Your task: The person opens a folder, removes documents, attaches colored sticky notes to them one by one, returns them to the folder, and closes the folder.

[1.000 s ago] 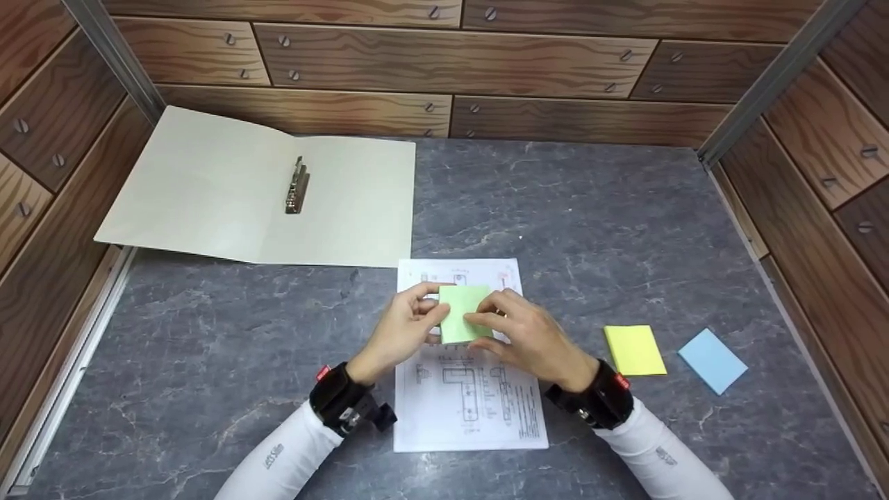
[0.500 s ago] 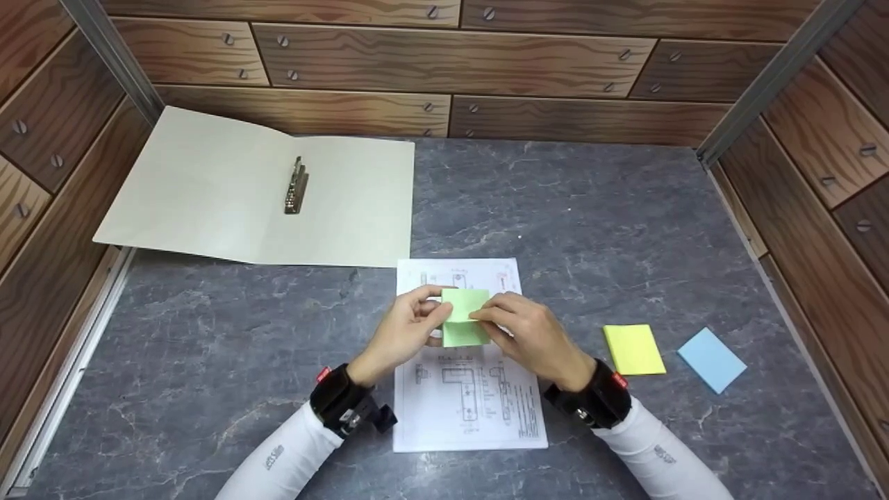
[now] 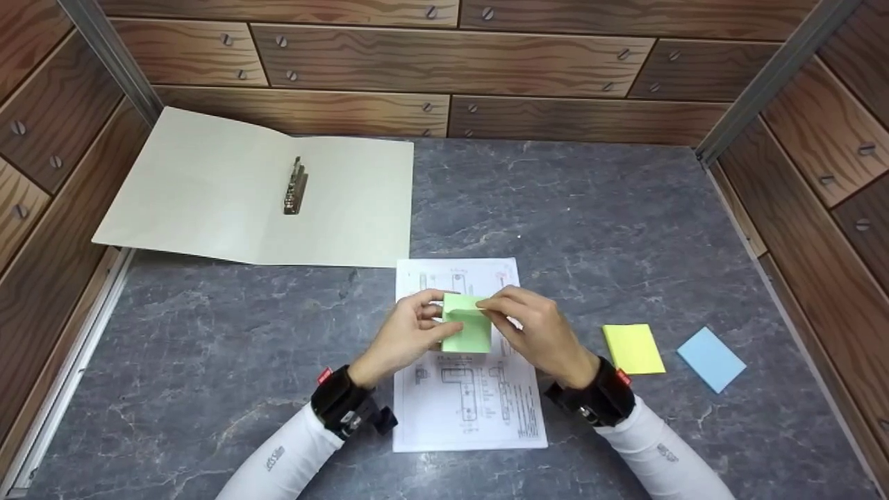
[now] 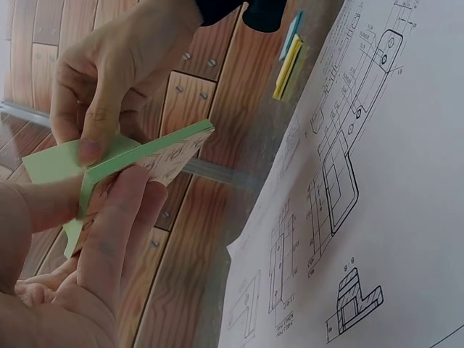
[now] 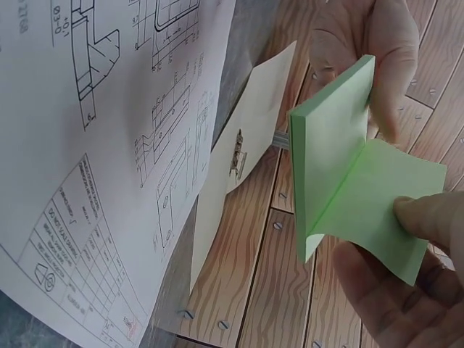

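My left hand (image 3: 406, 330) grips a pad of green sticky notes (image 3: 471, 340) by its left side, thumb on the face, fingers behind. In the left wrist view, the back of the pad shows a printed pattern. With thumb and fingertips, my right hand (image 3: 538, 333) pinches the top sticky note (image 5: 380, 192), which stands bent away from the pad. One edge of that note still meets the pad in the right wrist view. Beneath both hands, sheets of paper with technical drawings (image 3: 458, 417) lie on the dark marbled table (image 3: 597, 222).
An open cream folder (image 3: 201, 180) with a metal clip (image 3: 295, 191) lies at the back left. To the right are a yellow sticky note pad (image 3: 633, 348) and a blue one (image 3: 712, 360). Wood-patterned walls (image 3: 451, 59) bound the table at the back and sides.
The right hand has lifted the top green note, folding it upward off the pad. The left thumb has shifted down onto the pad's face, and the pad has come slightly nearer.
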A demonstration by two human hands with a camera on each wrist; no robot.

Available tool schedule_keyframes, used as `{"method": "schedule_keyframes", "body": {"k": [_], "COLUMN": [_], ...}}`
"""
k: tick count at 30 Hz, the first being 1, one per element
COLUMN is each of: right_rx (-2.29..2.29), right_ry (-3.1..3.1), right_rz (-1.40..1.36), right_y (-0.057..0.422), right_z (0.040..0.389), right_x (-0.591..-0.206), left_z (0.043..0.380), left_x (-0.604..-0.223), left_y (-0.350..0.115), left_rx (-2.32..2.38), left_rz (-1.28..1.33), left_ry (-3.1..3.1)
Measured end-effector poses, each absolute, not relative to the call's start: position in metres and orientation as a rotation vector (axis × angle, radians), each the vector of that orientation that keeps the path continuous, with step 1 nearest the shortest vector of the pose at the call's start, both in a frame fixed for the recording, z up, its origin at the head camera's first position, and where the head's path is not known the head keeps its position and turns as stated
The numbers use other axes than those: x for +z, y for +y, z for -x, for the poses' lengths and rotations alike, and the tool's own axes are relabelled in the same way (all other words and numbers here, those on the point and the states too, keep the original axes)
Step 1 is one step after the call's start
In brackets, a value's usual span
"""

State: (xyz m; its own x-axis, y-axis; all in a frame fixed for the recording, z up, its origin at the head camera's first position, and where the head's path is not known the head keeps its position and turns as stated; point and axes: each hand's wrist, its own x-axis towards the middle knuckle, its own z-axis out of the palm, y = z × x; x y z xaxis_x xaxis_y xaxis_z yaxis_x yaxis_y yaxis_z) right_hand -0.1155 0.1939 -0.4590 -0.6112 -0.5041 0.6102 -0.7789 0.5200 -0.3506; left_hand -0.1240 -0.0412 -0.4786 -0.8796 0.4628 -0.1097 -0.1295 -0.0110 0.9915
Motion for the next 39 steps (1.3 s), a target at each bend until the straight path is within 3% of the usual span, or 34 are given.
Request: {"method": "schedule_keyframes", "body": {"k": [14,39], "right_rx": [0.802,1.076], "right_ry": [-2.293,-2.336], "right_rz": [-1.079,-0.823], "right_y": [0.181,0.190], "right_z": [0.111,0.117], "right_x": [-0.458,-0.457], "left_z": [0.118,0.117], "left_x": [-0.481,-0.486], "left_y": [-0.036,-0.034], "left_rx": [1.882,1.842], "left_rz": [-0.424,-0.327], "left_ry": [2.000,2.063]}}
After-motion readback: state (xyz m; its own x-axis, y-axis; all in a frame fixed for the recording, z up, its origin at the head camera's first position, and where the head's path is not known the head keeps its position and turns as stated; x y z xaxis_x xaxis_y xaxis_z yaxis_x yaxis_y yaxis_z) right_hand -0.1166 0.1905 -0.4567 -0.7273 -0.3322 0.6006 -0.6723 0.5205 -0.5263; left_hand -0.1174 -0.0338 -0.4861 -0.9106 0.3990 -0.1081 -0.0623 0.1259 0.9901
